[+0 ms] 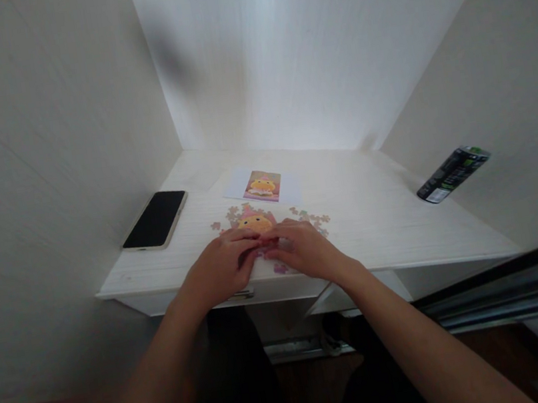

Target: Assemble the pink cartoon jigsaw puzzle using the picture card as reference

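My left hand (230,259) and my right hand (296,243) meet fingertip to fingertip at the lower edge of a partly joined jigsaw puzzle (253,221) with a yellow cartoon face and pink hat. Both hands are pinched closed around small pinkish puzzle pieces, mostly hidden by the fingers. Loose grey-brown pieces (320,221) lie to the right of the puzzle, and several more sit along its upper left. A purple piece (281,267) rests near the front edge, under my right hand. Beyond the puzzle lies a reference picture card (263,186) showing the same figure.
The white desk (378,225) is enclosed by walls on three sides. A phone (156,219) lies flat at the left. At the right stands a dark cylindrical can (453,174) near the wall. Below the front edge are a drawer handle (242,293) and my legs.
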Demonstrator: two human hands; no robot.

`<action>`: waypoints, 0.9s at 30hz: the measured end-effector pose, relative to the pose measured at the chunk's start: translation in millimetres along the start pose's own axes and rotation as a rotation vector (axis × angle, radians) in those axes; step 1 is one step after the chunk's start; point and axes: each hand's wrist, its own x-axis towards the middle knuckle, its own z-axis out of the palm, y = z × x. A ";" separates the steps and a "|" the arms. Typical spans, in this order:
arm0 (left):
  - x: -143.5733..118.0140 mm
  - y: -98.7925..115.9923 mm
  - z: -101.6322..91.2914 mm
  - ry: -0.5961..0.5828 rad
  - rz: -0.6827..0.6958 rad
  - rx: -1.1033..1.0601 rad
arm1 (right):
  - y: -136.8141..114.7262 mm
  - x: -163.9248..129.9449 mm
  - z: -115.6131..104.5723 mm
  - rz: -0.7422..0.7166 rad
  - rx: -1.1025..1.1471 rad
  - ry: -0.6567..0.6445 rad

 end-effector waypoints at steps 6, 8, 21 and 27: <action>-1.5 -3.0 2.4 0.000 0.010 0.015 | 0.6 -1.8 0.4 -0.048 0.001 -0.023; -1.4 -2.8 2.1 0.003 0.016 0.018 | 2.3 -2.2 2.2 -0.067 0.019 -0.008; -1.0 -4.0 3.2 -0.009 0.001 0.037 | 8.2 -8.2 3.2 -0.221 -0.107 -0.047; -1.6 -3.7 4.3 0.009 -0.027 0.019 | 5.0 -13.8 -0.4 -0.261 -0.329 -0.102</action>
